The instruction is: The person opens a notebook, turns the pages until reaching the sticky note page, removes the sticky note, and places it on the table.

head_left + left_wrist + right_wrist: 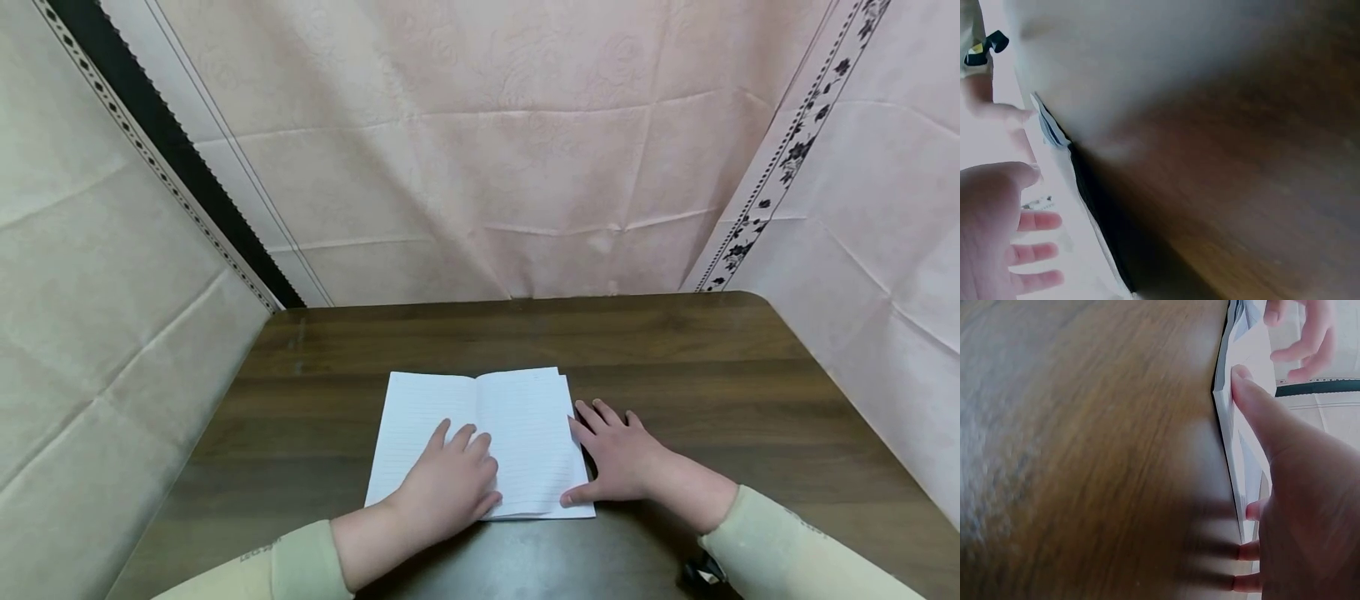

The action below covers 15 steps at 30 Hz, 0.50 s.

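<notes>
An open notebook [525, 442] with lined white pages lies on the table. My left hand [450, 483] is over its middle near the spine, fingers slightly bent and apart. In the left wrist view the left hand [991, 231] shows with its fingers extended above the pages. At the notebook's right edge is my right hand [622, 458], fingers spread, with the thumb resting on the lower right corner of the page. The right wrist view shows that thumb [1250, 394] lying on the paper, while the other fingertips [1247, 551] reach along the side edge.
The brown wooden table [337, 350] extends around the notebook on all sides. Pale cloth [487, 167] hangs behind it and on both sides, with a dark band at the left. A dark object [705, 573] sits at the right sleeve.
</notes>
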Available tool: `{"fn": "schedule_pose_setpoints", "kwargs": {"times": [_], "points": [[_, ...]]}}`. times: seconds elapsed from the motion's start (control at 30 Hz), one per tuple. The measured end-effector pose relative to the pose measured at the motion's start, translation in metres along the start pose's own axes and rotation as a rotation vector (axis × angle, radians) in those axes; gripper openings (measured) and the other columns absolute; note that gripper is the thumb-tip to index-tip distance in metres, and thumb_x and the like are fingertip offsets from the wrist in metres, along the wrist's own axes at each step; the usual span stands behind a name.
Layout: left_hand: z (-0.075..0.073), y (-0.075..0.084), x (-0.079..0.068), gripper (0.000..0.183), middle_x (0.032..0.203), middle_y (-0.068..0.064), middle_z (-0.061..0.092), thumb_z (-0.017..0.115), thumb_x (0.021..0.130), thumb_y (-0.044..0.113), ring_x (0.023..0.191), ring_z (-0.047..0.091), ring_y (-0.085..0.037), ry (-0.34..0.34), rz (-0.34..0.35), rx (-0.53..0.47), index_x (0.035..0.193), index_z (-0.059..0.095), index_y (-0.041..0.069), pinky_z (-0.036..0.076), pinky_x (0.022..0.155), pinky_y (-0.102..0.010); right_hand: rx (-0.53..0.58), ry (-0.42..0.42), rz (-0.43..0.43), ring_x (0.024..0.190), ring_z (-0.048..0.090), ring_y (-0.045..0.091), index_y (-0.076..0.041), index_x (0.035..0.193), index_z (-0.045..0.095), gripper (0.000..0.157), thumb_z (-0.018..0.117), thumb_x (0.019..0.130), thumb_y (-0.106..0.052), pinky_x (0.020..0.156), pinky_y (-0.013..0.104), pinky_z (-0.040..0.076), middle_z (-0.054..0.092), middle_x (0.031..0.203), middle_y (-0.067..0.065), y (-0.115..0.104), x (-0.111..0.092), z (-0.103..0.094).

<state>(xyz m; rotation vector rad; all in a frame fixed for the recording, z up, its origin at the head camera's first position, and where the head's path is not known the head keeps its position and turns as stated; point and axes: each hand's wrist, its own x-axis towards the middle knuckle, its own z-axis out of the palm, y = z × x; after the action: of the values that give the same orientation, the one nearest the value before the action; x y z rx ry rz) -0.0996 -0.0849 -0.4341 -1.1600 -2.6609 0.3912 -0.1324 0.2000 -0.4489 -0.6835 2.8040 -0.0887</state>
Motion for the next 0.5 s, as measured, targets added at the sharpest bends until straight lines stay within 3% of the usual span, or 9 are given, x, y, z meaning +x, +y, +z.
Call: {"fn": "schedule_pose_setpoints", "kwargs": {"times": [0.2,0.5], "points": [[-0.0008,0.0062,-0.0013,0.037,0.118,-0.003,0.061,0.055,0.094,0.056,0.121,0.053,-0.027,0.061,0.109,0.049,0.096,0.069,0.022,0.037,0.107,-0.051,-0.015,-0.003,0.017,0.146,0.023,0.041,-0.012,0.153,0.039,0.12,0.052,0.066,-0.093,0.105,0.071,0.026,0.028,0.16,0.016,-0.0028,0.0014,0.002],[-0.0028,0.0079,0.0006,0.05,0.12,-0.004,0.061,0.052,0.091,0.067,0.124,0.051,-0.029,0.061,0.173,0.056,0.098,0.071,0.022,0.032,0.111,-0.051,-0.021,-0.001,0.028,0.146,0.022,0.041,-0.012,0.153,0.039,0.118,0.053,0.068,-0.091,0.105,0.071,0.025,0.028,0.16,0.016,-0.0028,0.002,0.002]]}}
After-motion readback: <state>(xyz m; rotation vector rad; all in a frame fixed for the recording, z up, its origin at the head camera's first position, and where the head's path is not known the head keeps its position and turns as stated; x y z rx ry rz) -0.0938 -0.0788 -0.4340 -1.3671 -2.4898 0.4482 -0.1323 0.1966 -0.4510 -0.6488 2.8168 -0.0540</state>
